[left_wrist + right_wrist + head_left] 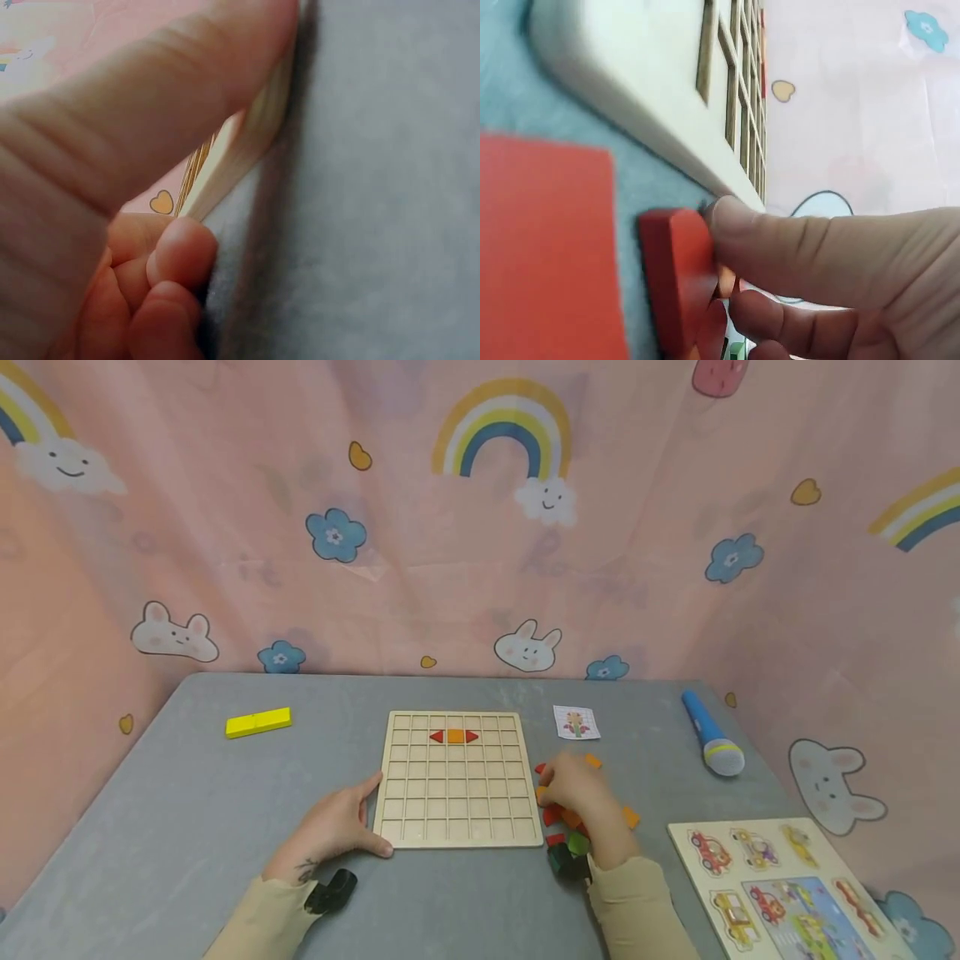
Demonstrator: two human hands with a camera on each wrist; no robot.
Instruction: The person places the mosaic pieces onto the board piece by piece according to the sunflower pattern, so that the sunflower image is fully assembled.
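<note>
A pale wooden grid board [459,788] lies on the table, with an orange square [456,737] between two red triangles [437,737] in an upper row. My left hand [333,822] rests against the board's near left corner. Its forefinger touches the left side and its thumb the front edge, spread apart. Beside the board's right edge, my right hand [577,789] reaches into a pile of coloured pieces, pinching an orange piece [542,795] that its fingers partly hide. Close to its thumb in the right wrist view stands a red piece [676,277].
More orange pieces [631,817] and a green piece [578,843] lie round the right hand. A picture card [576,723] is behind the pile. A blue toy microphone [711,733] and a vehicle puzzle board [806,893] are at right, a yellow block [258,722] at left.
</note>
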